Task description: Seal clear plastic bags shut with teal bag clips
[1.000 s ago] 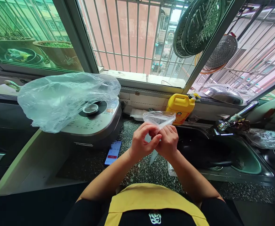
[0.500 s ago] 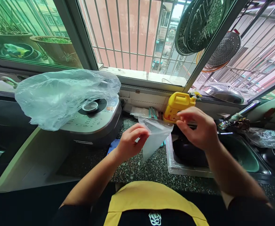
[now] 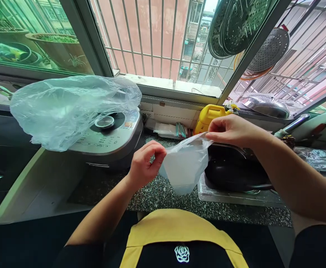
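Observation:
A translucent plastic bag (image 3: 185,167) hangs between my two hands above the speckled counter (image 3: 157,199). My left hand (image 3: 147,160) pinches its upper left corner between thumb and fingers. At the upper right corner, my right hand (image 3: 229,130) grips the edge in a pinch. The top edge is stretched between them, and the lower part hangs down. Behind my right hand stands a yellow jug (image 3: 207,118), partly hidden by it. Below that hand lies a black pan (image 3: 232,171) at the sink.
To the left, a large clear plastic bag (image 3: 68,108) drapes over a rice cooker (image 3: 115,139). Packets (image 3: 165,129) lie against the back wall. A faucet (image 3: 293,124) rises at the right. Perforated metal steamer trays (image 3: 241,29) hang by the barred window.
My right hand has closed on the bag's right corner, where it was apart from it before. The bag is spread wider, and my left hand has shifted slightly left and up.

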Motion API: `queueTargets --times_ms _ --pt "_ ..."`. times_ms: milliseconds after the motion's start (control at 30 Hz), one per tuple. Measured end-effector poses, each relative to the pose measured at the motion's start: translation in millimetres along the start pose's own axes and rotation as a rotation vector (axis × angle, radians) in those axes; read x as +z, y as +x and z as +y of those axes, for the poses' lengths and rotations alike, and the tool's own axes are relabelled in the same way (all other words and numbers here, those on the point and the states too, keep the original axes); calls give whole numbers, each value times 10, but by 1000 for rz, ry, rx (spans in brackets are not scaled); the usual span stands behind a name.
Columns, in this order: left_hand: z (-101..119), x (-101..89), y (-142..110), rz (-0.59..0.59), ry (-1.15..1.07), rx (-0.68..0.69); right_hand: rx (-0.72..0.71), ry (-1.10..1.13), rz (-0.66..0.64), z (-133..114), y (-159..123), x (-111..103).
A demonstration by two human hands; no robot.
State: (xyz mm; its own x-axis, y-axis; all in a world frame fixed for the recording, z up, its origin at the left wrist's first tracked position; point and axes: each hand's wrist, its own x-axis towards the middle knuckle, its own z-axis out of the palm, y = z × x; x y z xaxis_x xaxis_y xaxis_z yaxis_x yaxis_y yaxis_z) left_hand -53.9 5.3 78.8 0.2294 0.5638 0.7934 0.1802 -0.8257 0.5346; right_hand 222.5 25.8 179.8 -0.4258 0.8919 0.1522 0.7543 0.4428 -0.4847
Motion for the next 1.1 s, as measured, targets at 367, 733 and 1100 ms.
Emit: queueTargets --times_ms 367,733,1100 --pt "-87 -151 214 -8 -52 8 -331 8 -106 -323 -85 19" --pt "-201 -129 212 47 -214 -283 -194 289 155 -193 -157 227" --pt "-257 -232 193 160 -12 -137 -15 405 413 -167 -207 882"
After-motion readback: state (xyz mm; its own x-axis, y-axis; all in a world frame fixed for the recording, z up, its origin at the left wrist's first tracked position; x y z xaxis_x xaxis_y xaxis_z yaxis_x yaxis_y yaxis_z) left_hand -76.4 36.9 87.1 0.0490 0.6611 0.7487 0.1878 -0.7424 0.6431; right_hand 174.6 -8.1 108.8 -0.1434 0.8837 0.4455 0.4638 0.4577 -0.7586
